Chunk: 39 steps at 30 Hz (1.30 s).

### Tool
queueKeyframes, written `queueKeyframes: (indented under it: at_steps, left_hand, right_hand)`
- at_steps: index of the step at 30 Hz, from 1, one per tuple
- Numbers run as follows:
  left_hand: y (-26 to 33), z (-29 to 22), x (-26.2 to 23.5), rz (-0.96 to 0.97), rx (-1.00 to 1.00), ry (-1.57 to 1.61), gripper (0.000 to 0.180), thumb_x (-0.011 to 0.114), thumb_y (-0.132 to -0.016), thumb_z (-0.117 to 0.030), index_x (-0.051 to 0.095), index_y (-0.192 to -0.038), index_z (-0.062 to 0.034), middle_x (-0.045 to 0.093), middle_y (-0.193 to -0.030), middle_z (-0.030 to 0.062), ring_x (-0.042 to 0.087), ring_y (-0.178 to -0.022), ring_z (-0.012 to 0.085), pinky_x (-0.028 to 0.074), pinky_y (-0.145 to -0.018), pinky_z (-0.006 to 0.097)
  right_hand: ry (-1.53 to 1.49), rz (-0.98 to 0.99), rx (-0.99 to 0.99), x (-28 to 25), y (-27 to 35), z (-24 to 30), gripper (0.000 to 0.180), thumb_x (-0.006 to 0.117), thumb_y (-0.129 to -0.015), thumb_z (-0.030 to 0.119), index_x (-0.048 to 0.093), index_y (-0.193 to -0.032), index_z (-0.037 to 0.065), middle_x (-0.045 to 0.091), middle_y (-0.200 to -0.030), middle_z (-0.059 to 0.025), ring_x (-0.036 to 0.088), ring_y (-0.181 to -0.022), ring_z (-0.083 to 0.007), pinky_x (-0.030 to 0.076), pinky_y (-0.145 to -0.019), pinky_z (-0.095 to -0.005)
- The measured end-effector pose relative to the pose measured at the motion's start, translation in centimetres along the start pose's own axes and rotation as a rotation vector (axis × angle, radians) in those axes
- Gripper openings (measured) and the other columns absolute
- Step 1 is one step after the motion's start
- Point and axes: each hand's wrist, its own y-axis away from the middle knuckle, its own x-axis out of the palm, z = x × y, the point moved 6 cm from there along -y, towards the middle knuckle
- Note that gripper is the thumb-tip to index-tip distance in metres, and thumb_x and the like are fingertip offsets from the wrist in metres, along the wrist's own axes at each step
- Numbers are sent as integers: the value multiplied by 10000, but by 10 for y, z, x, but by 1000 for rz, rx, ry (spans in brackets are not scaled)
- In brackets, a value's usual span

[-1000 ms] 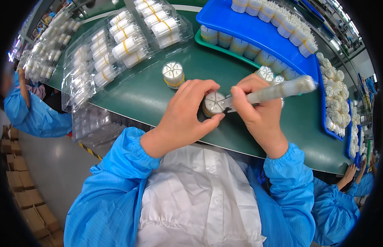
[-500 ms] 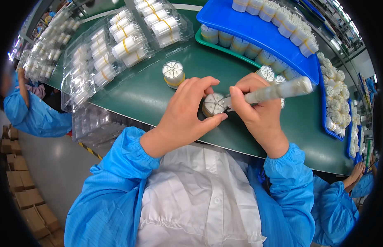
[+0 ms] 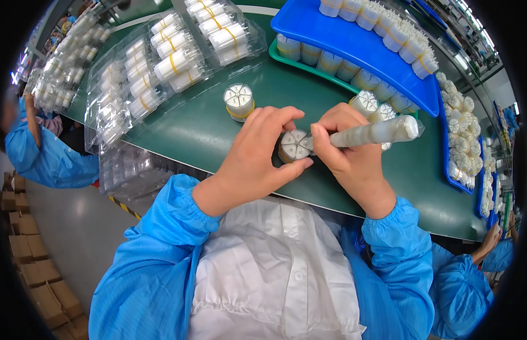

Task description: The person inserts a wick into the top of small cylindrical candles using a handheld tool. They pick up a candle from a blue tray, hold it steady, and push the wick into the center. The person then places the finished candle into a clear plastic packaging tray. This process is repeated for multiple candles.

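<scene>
My left hand (image 3: 255,150) curves its thumb and fingers round a short round bundle of wedge-shaped white pieces (image 3: 295,145), which stands upright on the green table. In my right hand (image 3: 351,156) is a tool with a thick, whitish wrapped handle (image 3: 376,132). Its narrow grey tip reaches the right side of the bundle's top; the fingers partly hide it. A similar bundle with a yellow band (image 3: 239,102) stands upright beyond my left hand. Further such bundles (image 3: 365,103) stand just beyond my right hand, partly covered by it.
Clear plastic trays (image 3: 215,63) of white banded rolls lie at the far left. A blue tray (image 3: 354,48) of white bundles overlaps a green tray (image 3: 314,71) at the far right. Another blue tray (image 3: 446,144) stands right. Co-workers in blue sleeves (image 3: 48,153) are at both sides.
The tool's handle end has dropped and swung slightly nearer and left. My right hand has shifted a little left, uncovering more of the bundles behind it. My left hand has stayed nearly still.
</scene>
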Motion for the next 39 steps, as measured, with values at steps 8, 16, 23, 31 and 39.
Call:
queueKeyframes:
  at_steps: [8,16,23,31,39]
  left_hand:
    - [4,4,5,54,-38,298,723,677,-745,32,409,-1416,-3,610,-1252,164,597,-1208,243,456,-1034,368]
    - [4,10,8,84,-65,389,709,644,-786,50,379,-1442,3,588,-1309,174,583,-1236,243,439,-1061,362]
    - [12,16,4,123,-443,1048,639,638,-886,-61,370,-1463,-4,606,-1277,168,575,-1219,231,458,-1028,356]
    - [31,18,-59,-73,-333,565,623,657,-848,-72,422,-1422,-12,614,-1196,131,587,-1118,199,471,-986,348]
    - [6,22,-83,-177,-74,-496,651,755,-794,-146,483,-1378,-56,587,-1106,183,598,-1034,346,505,-888,404]
  right_hand:
    - [-99,-36,128,-9,-4,-1,144,720,-869,78,637,-772,10,592,-720,-52,545,-615,-140,390,-527,-297]
    - [-66,15,263,-3,-6,-4,174,723,-885,118,650,-770,10,602,-705,-50,557,-616,-131,411,-541,-300]
    - [-140,-153,263,-16,-3,-4,173,731,-881,119,657,-769,10,607,-697,-46,559,-611,-133,411,-541,-301]
    - [-8,5,141,-7,2,7,157,740,-864,72,640,-758,13,612,-718,-58,566,-628,-143,406,-537,-300]
    - [69,42,38,1,3,12,156,753,-836,50,631,-747,10,601,-726,-89,576,-617,-200,415,-530,-327]
